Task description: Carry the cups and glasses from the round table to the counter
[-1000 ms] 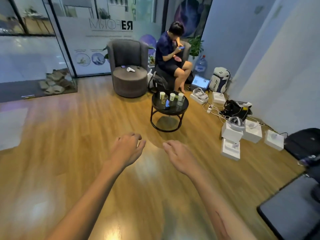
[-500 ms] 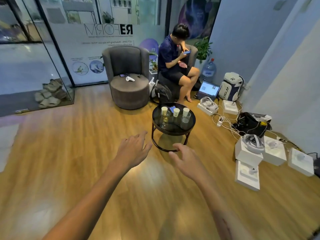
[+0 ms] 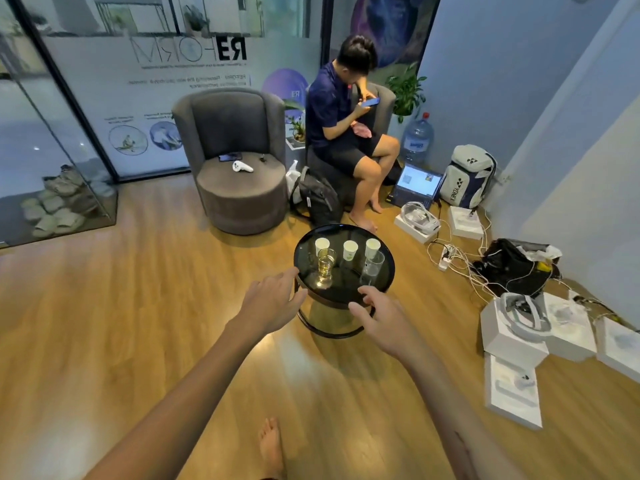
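Note:
A low round table with a dark glass top stands on the wooden floor. Three white paper cups stand in a row at its far side: left cup, middle cup, right cup. In front of the left cup is a clear glass with yellowish liquid. A clear empty glass stands in front of the right cup. My left hand reaches toward the table's near-left rim, fingers apart, holding nothing. My right hand hovers at the near rim, fingers spread, empty.
A person sits on a stool behind the table, looking at a phone. An empty grey armchair stands at the left. White boxes, cables, bags and a laptop crowd the floor at the right. My bare foot shows below.
I have walked closer to the round table, which now looks larger and lies just under my fingertips. Both hands have stretched forward and their fingers have spread.

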